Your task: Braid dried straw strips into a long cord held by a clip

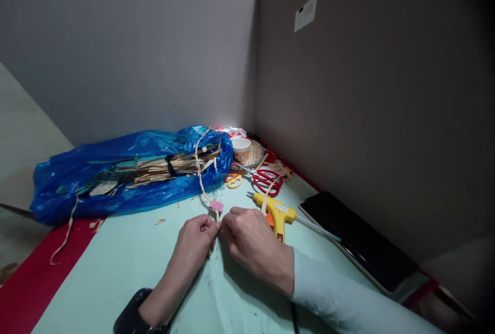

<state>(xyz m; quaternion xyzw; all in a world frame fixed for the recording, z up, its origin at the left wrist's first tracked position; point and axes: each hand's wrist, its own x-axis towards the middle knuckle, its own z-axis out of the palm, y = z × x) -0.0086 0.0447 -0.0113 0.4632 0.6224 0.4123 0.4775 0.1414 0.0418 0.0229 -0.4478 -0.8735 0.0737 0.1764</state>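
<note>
We note 2 bare hands near the middle of the green-covered worktop point(116, 267), almost meeting over a twisted cord point(200, 175).

Left hand point(197, 238): grip narrow, thumb and forefinger pinched on the cord just on our side of a pink clip point(216, 205). A short end shows below the pinch. Dark watch point(133, 311) on this wrist.

Right hand point(253, 241): knuckles up, fingers curled, fingertips just beside the pinch. We cannot tell whether this grip has hold of a strand; its own back hides the palm side. A pale strip point(265, 204) rises behind the knuckles, across the glue gun point(284, 214); its lower end is out of our sight.

Main relation: from the pinch, the cord's long axis runs away from us, through the clip, then leans left over the edge of the blue bag point(96, 156). The clip sits just beyond both sets of fingertips. We judge the left hand nearer the cord, the right a close second.

About them: straw bundle point(162, 169) on the bag, paper cup point(241, 151), orange-handled scissors point(233, 180), red-handled scissors point(267, 183). Dark tablet-like device point(359, 241) well to the right.
</note>
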